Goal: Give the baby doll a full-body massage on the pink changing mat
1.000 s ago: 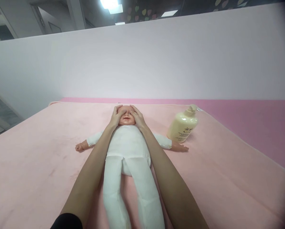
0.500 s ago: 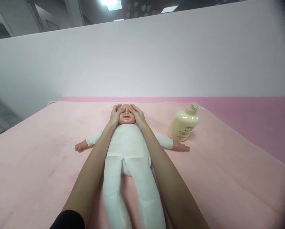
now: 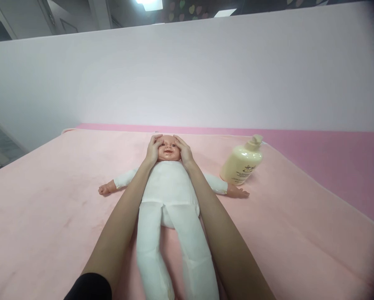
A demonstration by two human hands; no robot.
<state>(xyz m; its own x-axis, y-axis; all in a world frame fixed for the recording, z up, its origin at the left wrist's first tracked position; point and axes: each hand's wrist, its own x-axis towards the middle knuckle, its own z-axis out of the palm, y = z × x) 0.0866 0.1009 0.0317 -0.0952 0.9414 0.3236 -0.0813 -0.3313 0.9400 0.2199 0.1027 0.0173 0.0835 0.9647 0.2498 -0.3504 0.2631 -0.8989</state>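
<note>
A baby doll (image 3: 169,183) with a white cloth body lies on its back, head away from me and arms spread to the sides. Around the left side of its head curves my left hand (image 3: 153,149), thumb at the brow by the eye. My right hand (image 3: 184,151) cups the opposite side, fingers along the temple and forehead. The doll's head is held between both palms, with its eyes, nose and mouth showing. Part of each cheek is hidden under my hands.
A pale yellow pump bottle (image 3: 241,164) stands tilted in view beside the doll's right-hand arm. Under everything lies a pink blanket (image 3: 49,200) over a darker pink surface (image 3: 340,166). A white wall panel (image 3: 187,79) rises behind.
Both thumbs have slid outward from the middle of the doll's face toward its temples, uncovering the eyes. The camera view has shifted slightly; the bottle stays in place.
</note>
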